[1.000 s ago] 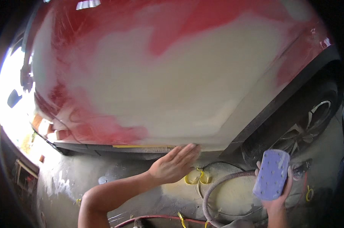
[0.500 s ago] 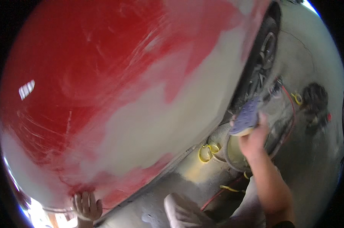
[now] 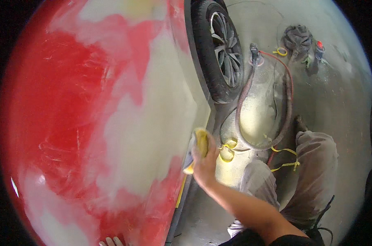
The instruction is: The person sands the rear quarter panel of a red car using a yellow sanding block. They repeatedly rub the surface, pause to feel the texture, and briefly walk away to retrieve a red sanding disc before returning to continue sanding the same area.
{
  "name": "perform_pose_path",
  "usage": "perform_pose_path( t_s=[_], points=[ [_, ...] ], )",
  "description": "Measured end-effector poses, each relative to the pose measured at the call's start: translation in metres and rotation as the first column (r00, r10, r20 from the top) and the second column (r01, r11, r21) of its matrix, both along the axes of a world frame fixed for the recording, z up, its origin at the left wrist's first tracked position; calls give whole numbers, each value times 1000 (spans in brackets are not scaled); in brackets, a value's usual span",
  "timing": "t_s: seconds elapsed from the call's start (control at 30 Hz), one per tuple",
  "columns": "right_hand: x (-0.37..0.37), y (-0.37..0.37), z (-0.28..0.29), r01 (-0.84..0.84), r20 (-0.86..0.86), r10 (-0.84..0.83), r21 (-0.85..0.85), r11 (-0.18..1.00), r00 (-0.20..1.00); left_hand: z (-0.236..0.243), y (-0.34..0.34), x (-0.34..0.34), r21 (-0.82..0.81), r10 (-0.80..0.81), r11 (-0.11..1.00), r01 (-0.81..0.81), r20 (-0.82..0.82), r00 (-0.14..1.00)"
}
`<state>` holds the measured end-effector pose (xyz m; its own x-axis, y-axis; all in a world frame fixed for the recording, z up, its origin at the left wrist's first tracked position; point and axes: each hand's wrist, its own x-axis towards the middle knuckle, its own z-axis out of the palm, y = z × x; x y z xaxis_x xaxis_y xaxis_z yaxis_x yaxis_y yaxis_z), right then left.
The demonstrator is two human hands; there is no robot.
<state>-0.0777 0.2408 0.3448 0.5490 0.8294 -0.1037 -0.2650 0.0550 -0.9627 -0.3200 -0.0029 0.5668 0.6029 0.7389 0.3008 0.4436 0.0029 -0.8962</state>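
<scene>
A yellow foam sanding pad [image 3: 201, 141] with a purple-grey abrasive face is gripped in my right hand [image 3: 207, 162]. The pad is tilted on edge at the lower side of a red car body panel [image 3: 71, 98], its abrasive face turned to the panel; I cannot tell whether it touches. Pale, sanded-looking filler [image 3: 149, 135] covers the part of the panel beside the pad. Only the dusty fingertips of my left hand [image 3: 111, 242] show at the bottom edge, lying slightly apart on the red paint; the rest of that hand is out of view.
A car wheel [image 3: 220, 51] stands beyond the panel. On the floor, a power sander [image 3: 255, 53] lies with a looped grey hose [image 3: 288, 110] and a red air line. Yellow tape loops [image 3: 227, 156], a dark bundle [image 3: 297, 39] and a red-topped bottle [image 3: 319, 48] lie around.
My right hand has brought the sanding pad from above the floor leftward to the panel's lower edge. The view has turned, bringing the wheel more into sight and leaving only my left fingertips visible.
</scene>
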Motion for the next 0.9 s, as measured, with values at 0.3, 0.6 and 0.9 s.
perform_pose_path(
  t_s=[0.3, 0.6, 0.9],
  points=[
    [27, 42, -9, 65, 6, -65, -62, 996, 998, 2, 7, 11, 23, -31, 999, 31, 16, 999],
    [22, 39, 5, 77, 81, -71, -69, 995, 994, 3, 8, 12, 42, -46, 998, 46, -3, 999],
    [8, 28, -8, 128, 214, -128, 15, 992, 968, -1, 9, 14, 33, -44, 999, 43, 28, 999]
  ],
)
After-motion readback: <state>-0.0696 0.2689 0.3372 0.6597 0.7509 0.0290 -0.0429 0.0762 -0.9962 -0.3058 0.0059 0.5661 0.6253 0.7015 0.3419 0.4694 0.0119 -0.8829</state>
